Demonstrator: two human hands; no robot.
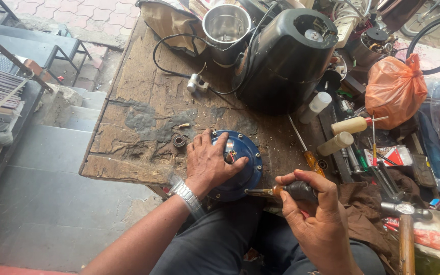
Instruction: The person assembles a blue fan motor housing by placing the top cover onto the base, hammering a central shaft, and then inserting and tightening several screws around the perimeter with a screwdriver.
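Your right hand [315, 214] sits closest to you, its fingers curled tight around the dark handle of a screwdriver with an amber collar and a thin metal shaft [276, 191], whose tip points left at the lower rim of the round blue metal housing [243, 168]. Your left hand [210, 163], a metal watch [187, 196] at the wrist, lies palm down over that housing with the fingers spread, pressing rather than grasping. The housing rests at the near edge of the worn, flaking wooden workbench [138, 117], just above your knees.

Keep the palm bearing straight down so the housing cannot spin, and hold the shaft in line with the rim so the tip will not skid toward your left fingers; that near edge gives little margin.

Just left of the housing lies a small dark ring-shaped bearing [179, 140]. Farther back stand a black plastic appliance body [286, 61] and a steel cup [226, 28]; an orange plastic bag [394, 89] and scattered tools crowd the right. Grey concrete steps [52, 163] drop away on the left, outdoors.
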